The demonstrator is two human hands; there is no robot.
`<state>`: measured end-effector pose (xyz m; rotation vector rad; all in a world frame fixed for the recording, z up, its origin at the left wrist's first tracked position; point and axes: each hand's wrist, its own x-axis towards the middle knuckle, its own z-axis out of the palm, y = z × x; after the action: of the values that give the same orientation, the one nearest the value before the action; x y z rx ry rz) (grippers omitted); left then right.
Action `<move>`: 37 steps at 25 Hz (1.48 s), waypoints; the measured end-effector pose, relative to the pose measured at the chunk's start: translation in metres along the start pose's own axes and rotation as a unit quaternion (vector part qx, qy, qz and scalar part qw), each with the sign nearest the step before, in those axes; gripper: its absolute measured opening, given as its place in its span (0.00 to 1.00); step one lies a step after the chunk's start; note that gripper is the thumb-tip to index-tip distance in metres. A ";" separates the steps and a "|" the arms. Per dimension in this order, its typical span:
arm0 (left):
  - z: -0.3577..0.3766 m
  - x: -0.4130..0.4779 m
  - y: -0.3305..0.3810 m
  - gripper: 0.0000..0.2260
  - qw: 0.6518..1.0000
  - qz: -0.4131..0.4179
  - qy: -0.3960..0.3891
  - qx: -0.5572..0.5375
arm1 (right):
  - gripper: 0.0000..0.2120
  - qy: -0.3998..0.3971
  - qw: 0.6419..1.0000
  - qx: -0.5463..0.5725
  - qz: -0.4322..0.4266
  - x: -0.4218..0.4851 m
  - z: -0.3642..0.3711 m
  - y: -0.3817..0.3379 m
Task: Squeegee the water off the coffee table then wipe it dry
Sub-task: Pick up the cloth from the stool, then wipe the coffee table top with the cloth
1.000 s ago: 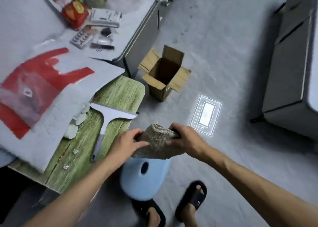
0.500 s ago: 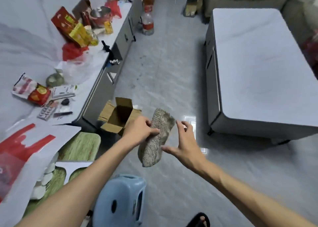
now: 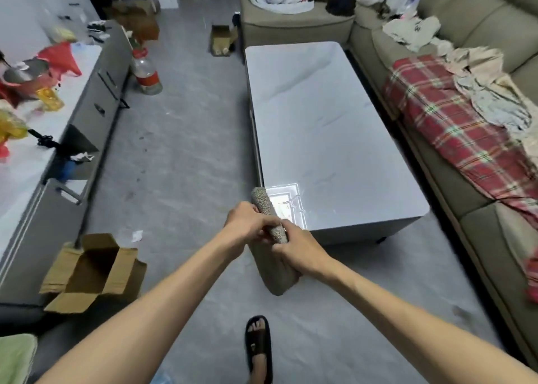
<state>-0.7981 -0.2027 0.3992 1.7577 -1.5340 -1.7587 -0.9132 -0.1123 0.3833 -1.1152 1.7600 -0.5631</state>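
Gripping the rolled cloth (image 3: pixel 269 217) with my left hand (image 3: pixel 247 226) and right hand (image 3: pixel 300 248), both closed around it, I hold it in the air just off the bench's (image 3: pixel 320 121) near corner. That bench stretches toward twelve o'clock, with a cardboard box (image 3: pixel 93 273) on the floor at nine.

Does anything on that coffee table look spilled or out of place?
No spill stands out on the coffee table; its top looks bare, with only a bright light reflection at the near corner. Both hands, left and right, hold a folded cloth.
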 end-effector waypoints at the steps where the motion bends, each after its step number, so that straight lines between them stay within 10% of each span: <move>1: 0.018 0.021 0.011 0.11 1.000 -0.003 -0.011 0.009 | 0.24 0.009 1.000 -0.001 0.015 0.016 -0.017 0.012; 8: 0.125 0.179 0.060 0.04 0.996 -0.001 -0.083 0.039 | 0.14 0.097 0.985 0.044 0.136 0.145 -0.125 0.126; 15: 0.185 0.293 0.036 0.04 0.988 0.006 -0.015 0.153 | 0.12 0.280 0.931 -0.156 0.175 0.239 -0.260 0.278; 23: 0.214 0.393 -0.070 0.10 0.963 -0.050 0.130 0.231 | 0.20 0.181 0.966 -0.145 0.116 0.340 -0.262 0.449; 26: 0.212 0.419 -0.096 0.12 0.956 -0.040 0.154 0.248 | 0.09 0.193 0.974 -0.072 0.092 0.356 -0.247 0.463; 37: 0.192 0.448 -0.121 0.15 0.952 -0.014 0.184 0.246 | 0.22 0.295 0.951 0.028 0.094 0.416 -0.177 0.407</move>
<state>-1.0150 -0.3948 -0.0114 2.1784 -1.8790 -1.0149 -1.3066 -0.2978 -0.0423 -0.7657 2.3134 -0.8845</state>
